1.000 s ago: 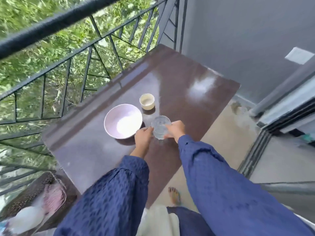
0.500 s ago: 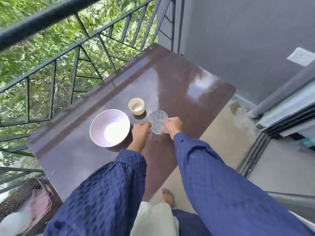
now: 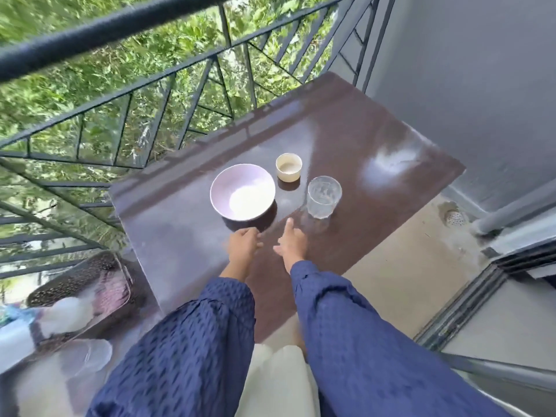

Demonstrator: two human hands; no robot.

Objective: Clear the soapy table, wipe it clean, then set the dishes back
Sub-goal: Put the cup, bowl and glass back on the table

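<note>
Glass (image 3: 324,196) stands free; left hand (image 3: 244,245) fingers loosely curled, empty; right hand (image 3: 292,243) fingers blurred, forefinger straight.

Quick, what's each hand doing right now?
Left hand: loosely curled, holding nothing.
Right hand: open, holding nothing, just short of the glass.

My sleeves (image 3: 186,341) run off the bottom edge and cover the near corner of the worktop (image 3: 346,139). The basket (image 3: 75,281) at lower left is smeared; what lies in it I can't tell. On my left hand (image 3: 242,245) the fingertips blur.
</note>
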